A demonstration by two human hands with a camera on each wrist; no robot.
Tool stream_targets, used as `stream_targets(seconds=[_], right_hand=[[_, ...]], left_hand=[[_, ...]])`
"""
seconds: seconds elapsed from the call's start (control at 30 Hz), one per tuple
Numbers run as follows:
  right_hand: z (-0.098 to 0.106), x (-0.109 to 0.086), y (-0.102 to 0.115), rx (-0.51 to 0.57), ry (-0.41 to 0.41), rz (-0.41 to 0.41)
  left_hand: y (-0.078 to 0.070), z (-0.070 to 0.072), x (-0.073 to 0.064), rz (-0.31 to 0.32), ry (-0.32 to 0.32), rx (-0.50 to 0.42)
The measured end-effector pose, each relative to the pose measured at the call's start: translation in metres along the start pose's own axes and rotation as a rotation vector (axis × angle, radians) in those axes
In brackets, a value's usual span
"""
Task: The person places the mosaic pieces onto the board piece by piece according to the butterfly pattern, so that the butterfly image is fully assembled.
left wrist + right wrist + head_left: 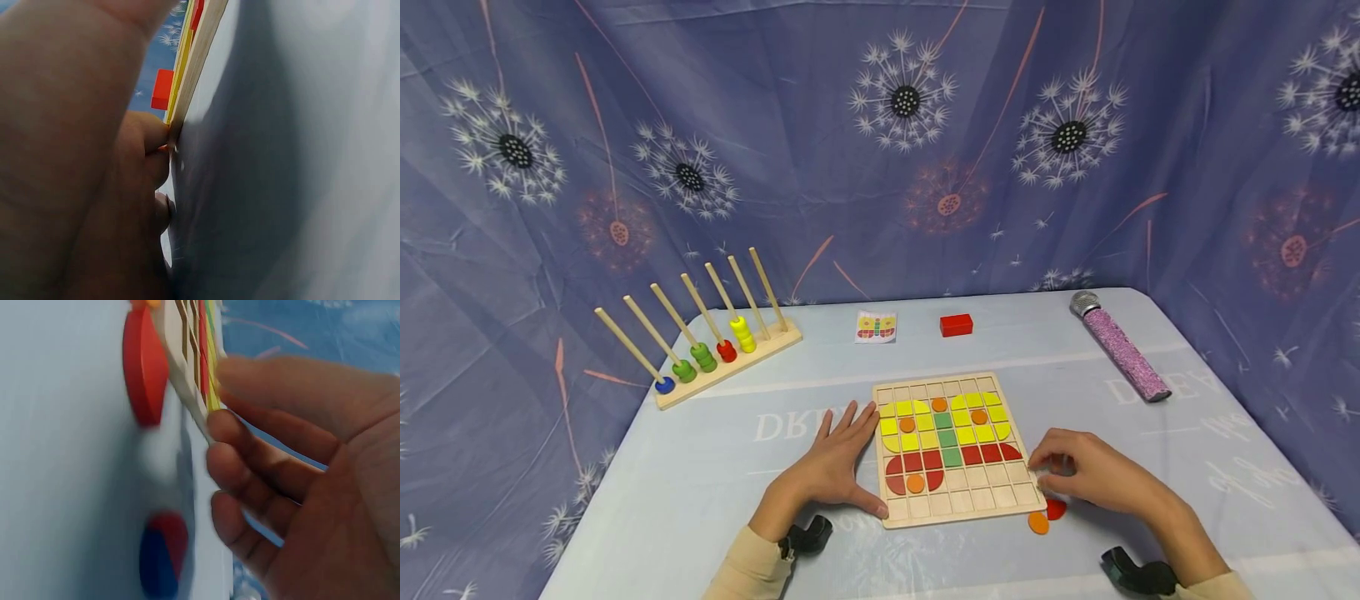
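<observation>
A wooden grid board point(973, 500) lies on the table, with yellow, red and green flat pieces and orange discs set into a butterfly pattern. My left hand point(831, 462) spreads its fingers along the board's left side, fingertips at the edge and thumb at the near left corner. By the right edge is my right hand point(1093, 471), fingers loosely bent, nothing visible between them; the right wrist view shows its fingertips point(225, 464) right at the board's rim. Beside the near right corner lie a loose orange disc point(1038, 522) and a red piece point(1056, 509).
A bead-peg rack point(730, 367) with colored rings stands at the back left. Behind the board are a small pattern card point(876, 327) and a red block point(956, 325). A glittery pink microphone point(1123, 350) lies at the right. A blue-and-red thing point(161, 556) shows below the right hand.
</observation>
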State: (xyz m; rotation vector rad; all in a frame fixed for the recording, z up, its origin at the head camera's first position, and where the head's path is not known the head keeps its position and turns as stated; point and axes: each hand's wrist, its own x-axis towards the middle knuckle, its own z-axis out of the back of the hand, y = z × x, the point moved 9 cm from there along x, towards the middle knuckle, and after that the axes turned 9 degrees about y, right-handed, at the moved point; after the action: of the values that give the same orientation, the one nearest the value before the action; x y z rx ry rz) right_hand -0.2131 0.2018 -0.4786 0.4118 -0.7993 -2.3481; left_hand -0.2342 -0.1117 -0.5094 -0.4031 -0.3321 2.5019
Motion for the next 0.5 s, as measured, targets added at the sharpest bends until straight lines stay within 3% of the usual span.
stream_targets(seconds=[0.23, 0.5], right_hand=[[-0.004, -0.020, -0.011, -0.036, 0.002, 0.000], [-0.008, -0.026, -0.007, -0.051, -0.007, 0.006]], left_hand=[[0.000, 0.001, -0.001, 0.010, 0.008, -0.006], [-0.001, 0.001, 0.000, 0.005, 0.008, -0.007]])
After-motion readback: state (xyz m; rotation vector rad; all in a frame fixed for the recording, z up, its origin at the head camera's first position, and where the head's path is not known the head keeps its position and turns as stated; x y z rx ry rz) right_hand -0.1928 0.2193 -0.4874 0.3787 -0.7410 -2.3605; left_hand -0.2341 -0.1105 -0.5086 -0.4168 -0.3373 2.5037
